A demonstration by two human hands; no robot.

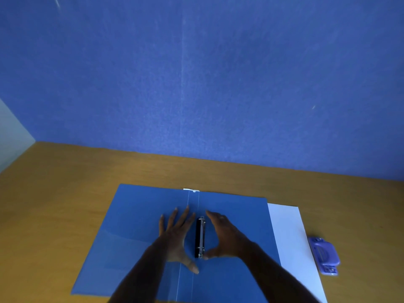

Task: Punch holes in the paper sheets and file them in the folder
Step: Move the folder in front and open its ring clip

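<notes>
Fingers [184, 217] of the left hand [177, 235] lie spread flat on the open blue card folder [131, 232] on the wooden bench [54, 193]; the right hand [223, 235] curves open beside the black-and-metal ring clip [200, 237]. White paper sheets [290, 232] lie right of the folder.

Two bare forearms, no sleeves in view; hands [177, 235] [223, 237] without rings, watch or gloves

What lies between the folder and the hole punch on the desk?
In the head view, white paper lies between the folder and the punch, partly tucked under the folder's right edge.
</notes>
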